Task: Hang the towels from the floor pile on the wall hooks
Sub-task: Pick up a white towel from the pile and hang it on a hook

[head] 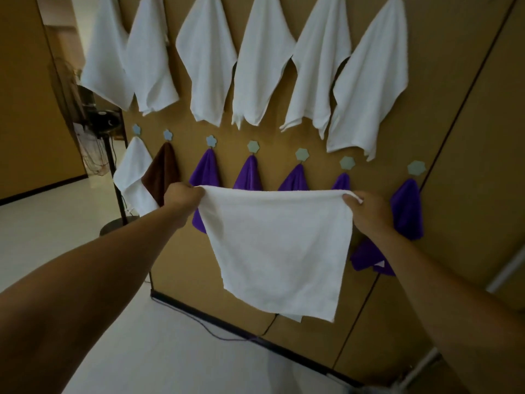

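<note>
Two bare arms reach forward. The left hand (181, 196) and right hand (366, 211) each keep a pinching grip on a top corner of the white towel (275, 245). It is stretched level between them, long edge running left to right, the rest hanging down. The flower-shaped hooks (416, 167) sit above and beyond both hands, which are about equally near. Every hook in sight seems taken, mostly by purple towels (406, 209). Higher on the tan wall (454, 123) hang the hung white towels (261, 66). Pale floor (56, 223) lies left.
</note>
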{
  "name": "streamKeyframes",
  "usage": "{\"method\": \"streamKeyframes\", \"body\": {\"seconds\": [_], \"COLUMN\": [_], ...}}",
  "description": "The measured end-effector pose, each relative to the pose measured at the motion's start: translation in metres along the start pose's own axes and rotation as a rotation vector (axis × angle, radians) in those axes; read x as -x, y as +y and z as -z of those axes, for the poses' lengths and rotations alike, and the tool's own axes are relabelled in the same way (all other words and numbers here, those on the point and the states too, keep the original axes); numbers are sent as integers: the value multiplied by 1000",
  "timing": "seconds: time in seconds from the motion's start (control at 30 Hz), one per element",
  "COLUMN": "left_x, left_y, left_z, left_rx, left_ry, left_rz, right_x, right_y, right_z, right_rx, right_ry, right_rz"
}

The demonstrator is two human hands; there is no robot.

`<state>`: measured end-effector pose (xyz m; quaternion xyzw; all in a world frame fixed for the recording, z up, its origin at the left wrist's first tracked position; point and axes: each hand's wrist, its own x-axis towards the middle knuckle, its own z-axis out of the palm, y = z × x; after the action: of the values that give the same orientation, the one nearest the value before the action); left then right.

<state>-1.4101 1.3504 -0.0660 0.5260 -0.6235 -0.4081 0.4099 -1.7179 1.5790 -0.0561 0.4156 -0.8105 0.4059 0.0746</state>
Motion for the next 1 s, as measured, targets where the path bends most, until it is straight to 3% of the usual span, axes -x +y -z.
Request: {"method": "streamKeyframes", "body": {"seconds": [0.1,0.2,0.33,0.43,0.5,0.57,0.63,0.73,0.77,0.8,0.87,0.9,1.0], "left_x": [2,6,6,10,13,11,12,19,23,25,26,26,24], "left_y": [8,20,35,43,47,55,72,97,101,101,98,102,131], "left_z": [-11,-27,-44,-56,-65,-72,-82,-112,-124,-139,-167,-177,-211], "left_rx": [246,457,304,267,141,-24,-29,159,123,-23,-397,-422,-157], "left_ry": [-1,-9,-86,-403,-653,-801,-740,-346,-311,-359,-579,-621,-574], "left_rz": [128,220,-15,-128,-269,-395,-521,-752,-795,-823,-799,-747,-696], "right_x": [9,17,19,22,27,24,12,-9,-15,-19,-26,-32,-55], "right_y": [1,-8,-6,4,12,25,36,40,44,50,77,94,111], "right_z": [6,8,14,20,31,49,72,101,107,111,110,111,125], "right_rx": [-102,-443,-540,-402,-328,-250,-112,-125,-131,-32,173,154,-72], "right_ry": [18,148,179,186,101,-13,-15,393,442,356,0,-67,139], "right_rz": [-24,-213,-351,-345,-322,-303,-223,-74,-36,-17,-96,-149,-190]}}
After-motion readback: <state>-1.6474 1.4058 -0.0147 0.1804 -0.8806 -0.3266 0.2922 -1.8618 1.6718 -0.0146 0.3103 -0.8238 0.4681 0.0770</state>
